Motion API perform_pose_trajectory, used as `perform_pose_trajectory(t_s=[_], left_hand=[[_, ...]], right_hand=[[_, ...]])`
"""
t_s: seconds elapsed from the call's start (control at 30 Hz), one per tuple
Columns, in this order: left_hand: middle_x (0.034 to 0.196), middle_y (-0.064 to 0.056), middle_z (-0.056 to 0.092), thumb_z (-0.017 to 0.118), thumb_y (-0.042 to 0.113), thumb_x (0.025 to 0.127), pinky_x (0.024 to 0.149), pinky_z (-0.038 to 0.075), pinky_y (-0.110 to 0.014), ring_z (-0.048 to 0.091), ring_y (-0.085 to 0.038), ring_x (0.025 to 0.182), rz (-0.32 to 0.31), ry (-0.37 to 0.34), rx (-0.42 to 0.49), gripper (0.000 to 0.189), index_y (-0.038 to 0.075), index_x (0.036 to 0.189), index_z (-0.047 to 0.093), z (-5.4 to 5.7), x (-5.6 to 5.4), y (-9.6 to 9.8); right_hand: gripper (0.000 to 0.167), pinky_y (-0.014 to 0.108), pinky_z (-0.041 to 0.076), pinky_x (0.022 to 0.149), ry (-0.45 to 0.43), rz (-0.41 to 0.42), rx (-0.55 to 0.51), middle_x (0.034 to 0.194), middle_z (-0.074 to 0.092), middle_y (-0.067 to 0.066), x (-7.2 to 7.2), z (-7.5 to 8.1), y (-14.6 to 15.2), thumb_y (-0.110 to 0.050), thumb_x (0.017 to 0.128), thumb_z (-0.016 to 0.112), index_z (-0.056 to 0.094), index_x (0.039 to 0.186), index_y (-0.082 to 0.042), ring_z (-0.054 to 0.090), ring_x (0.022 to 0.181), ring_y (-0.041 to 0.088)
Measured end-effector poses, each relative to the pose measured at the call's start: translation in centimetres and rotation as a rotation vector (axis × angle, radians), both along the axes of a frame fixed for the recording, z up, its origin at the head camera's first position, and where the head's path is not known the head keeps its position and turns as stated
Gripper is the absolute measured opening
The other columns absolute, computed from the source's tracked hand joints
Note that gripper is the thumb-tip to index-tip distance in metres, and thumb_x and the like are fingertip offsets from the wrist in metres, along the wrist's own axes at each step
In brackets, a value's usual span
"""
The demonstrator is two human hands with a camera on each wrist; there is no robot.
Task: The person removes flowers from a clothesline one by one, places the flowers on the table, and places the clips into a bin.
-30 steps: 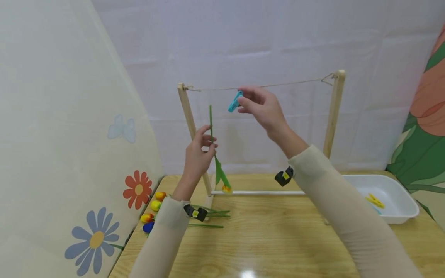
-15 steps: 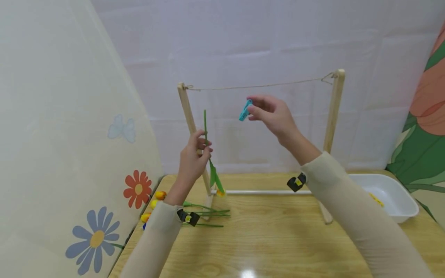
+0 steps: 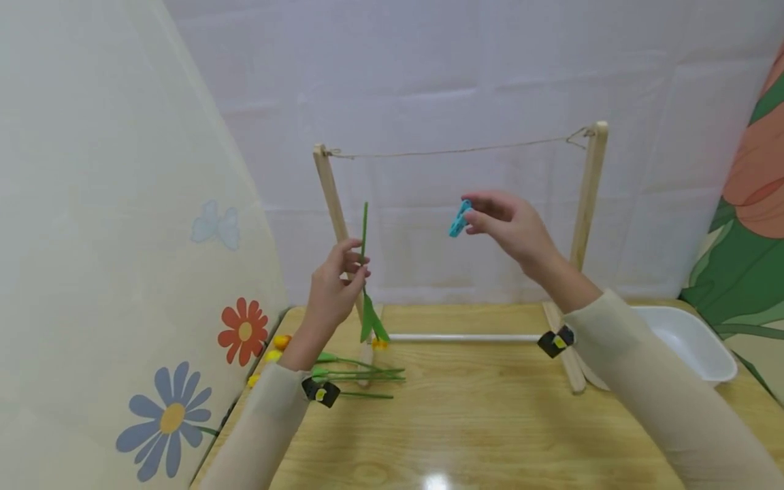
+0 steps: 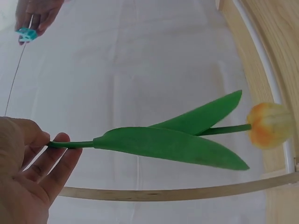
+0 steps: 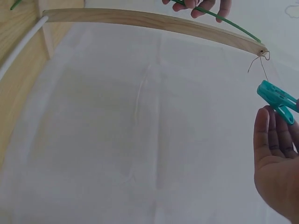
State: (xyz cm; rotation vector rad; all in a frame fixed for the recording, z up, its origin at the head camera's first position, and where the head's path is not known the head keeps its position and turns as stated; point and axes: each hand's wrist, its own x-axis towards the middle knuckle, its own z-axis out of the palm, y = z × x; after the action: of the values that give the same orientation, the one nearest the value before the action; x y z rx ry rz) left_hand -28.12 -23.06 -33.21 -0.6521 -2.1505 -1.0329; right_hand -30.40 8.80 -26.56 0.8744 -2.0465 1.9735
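My left hand (image 3: 333,282) pinches the green stem of an artificial tulip (image 4: 173,144), near the rack's left post. The tulip hangs head down, its yellow-orange bloom (image 4: 271,125) lowest and the bare stem end pointing up. Farther right, my right hand (image 3: 520,228) holds a teal clothespin (image 3: 461,218) between thumb and fingers. In the right wrist view the clothespin (image 5: 278,100) has its handles at the thumb and fingers. Both hands are below the string (image 3: 453,150), which is tied between the two wooden posts.
The wooden rack's right post (image 3: 589,197) stands behind my right forearm. A white bar (image 3: 465,337) joins the posts low down. Several more tulips (image 3: 361,373) lie at the table's left, partly behind my left arm. A white basin (image 3: 692,340) sits at the right.
My right hand has moved down and right, away from the string, with the clothespin. My left hand has lowered slightly and shifted left with the tulip.
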Motion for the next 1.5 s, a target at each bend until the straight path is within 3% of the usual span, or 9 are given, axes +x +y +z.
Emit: perform_pose_trajectory(t_s=[0.3,0.43,0.7,0.93,1.2,1.33,1.5], left_hand=[[0.101,-0.018,0.073,0.063,-0.011,0.092,0.064,0.062,-0.033,0.073,-0.026,0.084,0.021,-0.005,-0.075,0.039,-0.001,0.129,0.057,-0.5,0.7,-1.2],[0.101,-0.016,0.073,0.064,-0.010,0.092,0.066,0.062,-0.034,0.073,-0.027,0.088,0.008,0.027,-0.165,0.039,-0.001,0.129,0.057,-0.7,0.9,-1.7],[0.101,-0.015,0.075,0.069,-0.010,0.089,0.070,0.062,-0.031,0.074,-0.028,0.090,-0.043,0.142,-0.374,0.040,0.001,0.126,0.058,-1.1,0.9,-2.4],[0.106,-0.013,0.074,0.070,-0.006,0.089,0.069,0.062,-0.038,0.074,-0.026,0.087,-0.015,0.220,-0.566,0.040,0.006,0.127,0.063,-1.7,1.2,-2.7],[0.107,-0.006,0.071,0.077,-0.009,0.080,0.058,0.059,-0.031,0.072,-0.022,0.081,-0.042,0.394,-0.743,0.055,0.013,0.128,0.064,-3.2,1.3,-3.0],[0.106,-0.004,0.071,0.080,-0.007,0.079,0.052,0.055,-0.028,0.071,-0.020,0.082,-0.058,0.435,-0.838,0.058,0.015,0.131,0.065,-4.1,1.2,-3.2],[0.106,-0.003,0.070,0.084,-0.004,0.076,0.054,0.055,-0.029,0.070,-0.018,0.080,-0.072,0.466,-0.928,0.063,0.015,0.133,0.064,-5.2,1.2,-3.9]], right_hand=[[0.036,0.030,0.060,0.086,-0.015,-0.042,0.044,0.106,0.071,-0.003,0.8,-2.1,3.2,-0.011,0.099,0.066,0.062,0.131,0.005,0.070,0.093,0.016],[0.030,0.027,0.060,0.084,-0.022,-0.056,0.034,0.105,0.072,-0.005,1.3,-3.2,4.8,-0.008,0.099,0.065,0.065,0.128,0.001,0.070,0.092,0.014],[0.036,0.023,0.058,0.084,-0.036,-0.133,0.122,0.106,0.070,-0.008,2.5,-4.9,7.6,-0.013,0.101,0.063,0.061,0.133,0.002,0.068,0.091,0.010],[0.034,0.018,0.056,0.083,-0.057,-0.174,0.182,0.108,0.069,-0.012,3.4,-6.2,9.7,-0.017,0.102,0.063,0.063,0.133,-0.004,0.068,0.090,0.008],[0.030,0.017,0.055,0.084,-0.069,-0.190,0.224,0.109,0.069,-0.014,4.2,-8.3,12.2,-0.016,0.104,0.059,0.064,0.133,-0.010,0.068,0.092,0.007],[0.033,0.015,0.054,0.085,-0.116,-0.205,0.229,0.112,0.068,-0.017,4.7,-9.7,13.6,-0.016,0.104,0.058,0.063,0.136,-0.013,0.067,0.095,0.005],[0.037,0.014,0.053,0.086,-0.154,-0.193,0.193,0.115,0.068,-0.017,5.1,-11.0,15.3,-0.015,0.105,0.057,0.058,0.141,-0.008,0.068,0.097,0.006]])
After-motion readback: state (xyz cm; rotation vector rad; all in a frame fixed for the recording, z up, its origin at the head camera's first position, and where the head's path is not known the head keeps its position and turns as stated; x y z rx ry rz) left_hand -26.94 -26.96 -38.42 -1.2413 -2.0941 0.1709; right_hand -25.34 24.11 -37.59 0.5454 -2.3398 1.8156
